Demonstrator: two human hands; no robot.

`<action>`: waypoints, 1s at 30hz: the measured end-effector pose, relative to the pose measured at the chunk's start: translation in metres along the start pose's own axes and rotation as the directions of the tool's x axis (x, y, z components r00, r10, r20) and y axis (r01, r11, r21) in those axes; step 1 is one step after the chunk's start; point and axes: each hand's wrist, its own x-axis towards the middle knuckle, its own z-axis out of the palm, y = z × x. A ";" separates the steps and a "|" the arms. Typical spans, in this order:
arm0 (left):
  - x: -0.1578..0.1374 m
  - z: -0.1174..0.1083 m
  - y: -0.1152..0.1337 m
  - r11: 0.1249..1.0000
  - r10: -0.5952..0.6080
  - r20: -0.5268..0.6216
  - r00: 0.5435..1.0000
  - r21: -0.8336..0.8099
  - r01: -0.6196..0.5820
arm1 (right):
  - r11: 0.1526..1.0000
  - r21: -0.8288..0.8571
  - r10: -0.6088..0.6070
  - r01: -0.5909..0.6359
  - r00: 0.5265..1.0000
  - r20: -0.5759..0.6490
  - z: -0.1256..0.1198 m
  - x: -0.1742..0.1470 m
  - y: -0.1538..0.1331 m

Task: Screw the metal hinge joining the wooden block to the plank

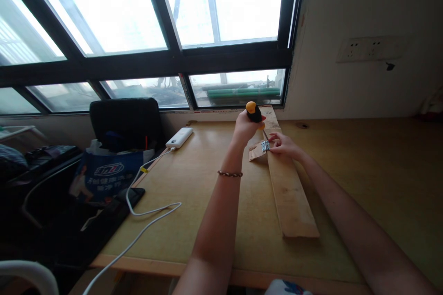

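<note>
My left hand (245, 125) is wrapped round the handle of a screwdriver (254, 111), black with yellow ends. Its thin shaft slants down to a silver metal hinge (265, 145), the tip close to the hinge's upper edge. From the right, my right hand (282, 143) holds the hinge's edge with curled fingers and thumb. Beneath lies a long pale wooden board (290, 193), running away from me. A short wooden piece (257, 151) sticks out to the left, joined at the hinge. Any screw under the tip is too small to make out.
The wooden table (207, 184) reaches the window wall. A white power bank (180, 138) with a white cable (152, 212) lies on its left side. Left of the table stand a black chair (126, 122) and a blue bag (107, 175). Wall sockets (365, 49) are at right.
</note>
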 end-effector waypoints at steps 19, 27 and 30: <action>0.002 0.002 -0.007 0.998 0.018 0.020 1.000 0.060 -0.019 | 1.000 0.005 -0.001 0.001 1.000 -0.002 0.000 0.002 0.004; 0.004 0.003 -0.011 0.993 0.043 0.042 0.998 0.106 -0.047 | 1.000 0.008 0.001 -0.001 1.000 -0.003 0.000 0.002 0.005; 0.004 0.004 -0.012 0.986 0.082 0.052 0.995 0.138 -0.089 | 1.000 0.005 -0.003 0.003 1.000 -0.005 0.000 0.002 0.006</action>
